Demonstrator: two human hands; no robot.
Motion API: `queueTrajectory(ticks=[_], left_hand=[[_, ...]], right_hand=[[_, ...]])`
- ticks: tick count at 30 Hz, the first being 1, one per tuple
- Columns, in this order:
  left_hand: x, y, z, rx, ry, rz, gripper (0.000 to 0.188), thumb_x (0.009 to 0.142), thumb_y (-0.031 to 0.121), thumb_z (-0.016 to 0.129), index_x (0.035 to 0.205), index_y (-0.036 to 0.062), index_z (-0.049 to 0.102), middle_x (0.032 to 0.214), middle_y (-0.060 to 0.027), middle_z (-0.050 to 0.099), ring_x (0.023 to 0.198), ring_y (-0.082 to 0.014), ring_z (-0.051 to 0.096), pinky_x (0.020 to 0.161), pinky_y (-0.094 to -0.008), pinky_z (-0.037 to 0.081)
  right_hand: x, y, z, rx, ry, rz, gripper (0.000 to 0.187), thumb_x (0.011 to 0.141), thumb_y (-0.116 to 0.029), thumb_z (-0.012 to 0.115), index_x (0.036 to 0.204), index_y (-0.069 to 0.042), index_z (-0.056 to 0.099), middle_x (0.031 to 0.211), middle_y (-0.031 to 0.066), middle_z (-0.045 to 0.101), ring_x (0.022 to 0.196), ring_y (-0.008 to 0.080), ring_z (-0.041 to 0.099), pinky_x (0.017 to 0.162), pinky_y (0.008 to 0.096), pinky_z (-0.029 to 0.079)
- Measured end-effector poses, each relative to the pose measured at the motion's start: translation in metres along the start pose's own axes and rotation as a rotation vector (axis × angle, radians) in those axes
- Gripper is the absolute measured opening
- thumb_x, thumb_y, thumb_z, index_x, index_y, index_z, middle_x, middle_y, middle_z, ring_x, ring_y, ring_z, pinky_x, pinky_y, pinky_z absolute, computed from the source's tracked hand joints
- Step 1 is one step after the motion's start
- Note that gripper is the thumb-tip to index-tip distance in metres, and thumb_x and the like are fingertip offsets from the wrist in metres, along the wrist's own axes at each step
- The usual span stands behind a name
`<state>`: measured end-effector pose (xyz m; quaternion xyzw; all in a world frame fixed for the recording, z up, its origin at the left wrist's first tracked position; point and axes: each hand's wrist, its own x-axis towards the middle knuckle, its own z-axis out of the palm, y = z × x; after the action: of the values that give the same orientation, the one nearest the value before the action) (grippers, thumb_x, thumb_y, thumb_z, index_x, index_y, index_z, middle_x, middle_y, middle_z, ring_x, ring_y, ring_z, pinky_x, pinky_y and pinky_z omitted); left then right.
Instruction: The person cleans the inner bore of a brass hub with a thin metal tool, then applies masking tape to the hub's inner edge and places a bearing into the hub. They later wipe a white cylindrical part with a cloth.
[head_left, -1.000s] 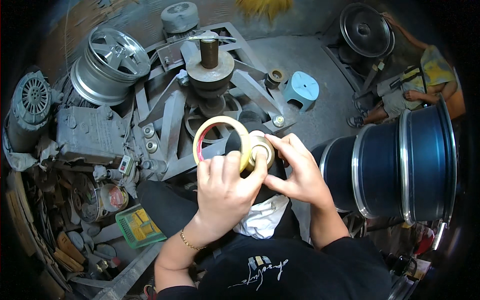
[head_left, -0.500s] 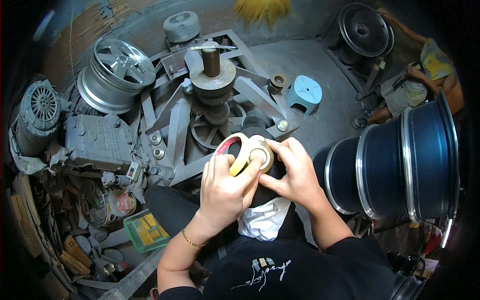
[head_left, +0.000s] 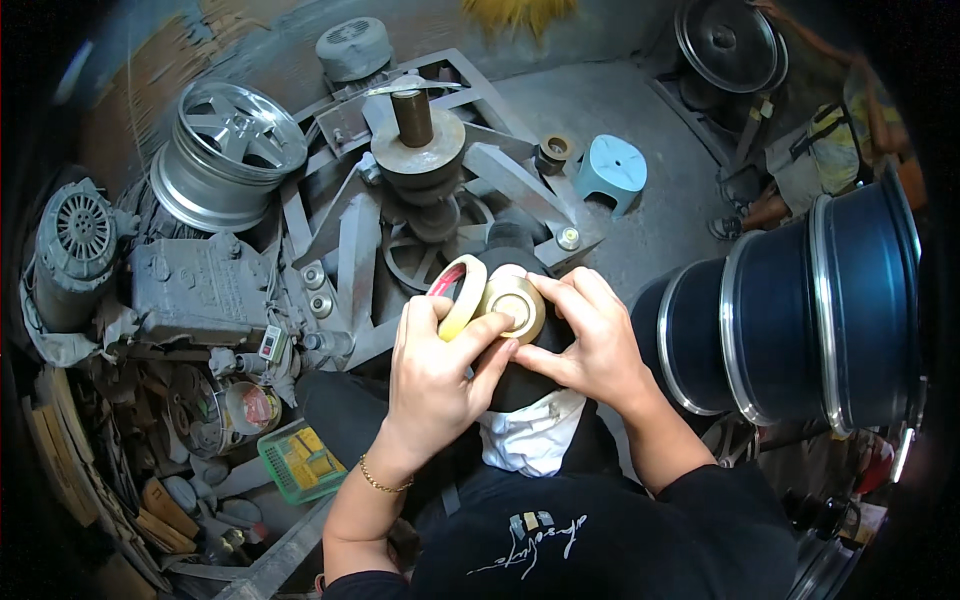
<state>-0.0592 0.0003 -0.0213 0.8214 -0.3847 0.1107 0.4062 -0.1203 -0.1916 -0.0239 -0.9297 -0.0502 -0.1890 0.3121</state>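
Observation:
A roll of cream masking tape [head_left: 467, 303] with a red inner core is hooked in the fingers of my left hand [head_left: 430, 370]. The thumb of that hand presses on the face of a round brass-coloured cap [head_left: 512, 298] with stepped rings. My right hand [head_left: 597, 335] pinches the cap's right rim between thumb and fingers. Both hands meet over my lap, with the tape just left of the cap. Below them a white cloth [head_left: 530, 440] lies across my lap. The cap's underside is hidden.
A metal frame with a spindle [head_left: 412, 120] stands ahead. Left are a silver wheel rim [head_left: 220, 190], a motor [head_left: 77, 230] and a green basket [head_left: 285, 480]. A light-blue stool [head_left: 612, 165] and a large blue wheel barrel [head_left: 770, 320] are right. Another person [head_left: 835, 150] is far right.
The tape roll has tilted more upright and shifted slightly left. My left hand has drawn a little left and down, leaving more of the cap's face showing. My right hand keeps its grip.

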Motion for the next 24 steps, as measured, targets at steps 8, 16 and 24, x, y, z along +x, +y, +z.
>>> queueTrajectory(ticks=[8,16,24], left_hand=[[-0.01,0.004,0.005,0.113,-0.003,0.057,0.045,0.079,0.016,0.077,0.123,0.0163,0.07,0.091,-0.0127,0.051,0.083,-0.0309,0.054,0.073,-0.0408,0.043],[-0.014,0.014,0.004,0.44,-0.067,0.167,0.037,0.082,0.018,0.075,0.118,0.0122,0.07,0.093,-0.0107,0.051,0.081,-0.0279,0.053,0.072,-0.0397,0.042],[-0.012,0.003,0.01,0.095,0.171,-0.023,0.041,0.079,0.019,0.082,0.118,0.0108,0.072,0.089,-0.0135,0.052,0.08,-0.029,0.054,0.071,-0.0388,0.047]], right_hand=[[0.001,0.002,0.0,0.057,-0.01,0.018,0.065,0.066,-0.029,0.088,0.117,0.003,0.064,0.095,0.0162,0.06,0.089,0.0344,0.06,0.08,0.0416,0.051],[0.002,0.007,0.005,0.029,0.068,-0.069,0.069,0.062,-0.029,0.092,0.118,0.002,0.065,0.085,0.0116,0.057,0.072,0.0244,0.058,0.065,0.0352,0.049],[0.0,0.004,0.002,0.063,0.011,0.009,0.065,0.067,-0.034,0.088,0.114,0.002,0.064,0.095,0.0158,0.06,0.091,0.0348,0.06,0.081,0.0424,0.051]])
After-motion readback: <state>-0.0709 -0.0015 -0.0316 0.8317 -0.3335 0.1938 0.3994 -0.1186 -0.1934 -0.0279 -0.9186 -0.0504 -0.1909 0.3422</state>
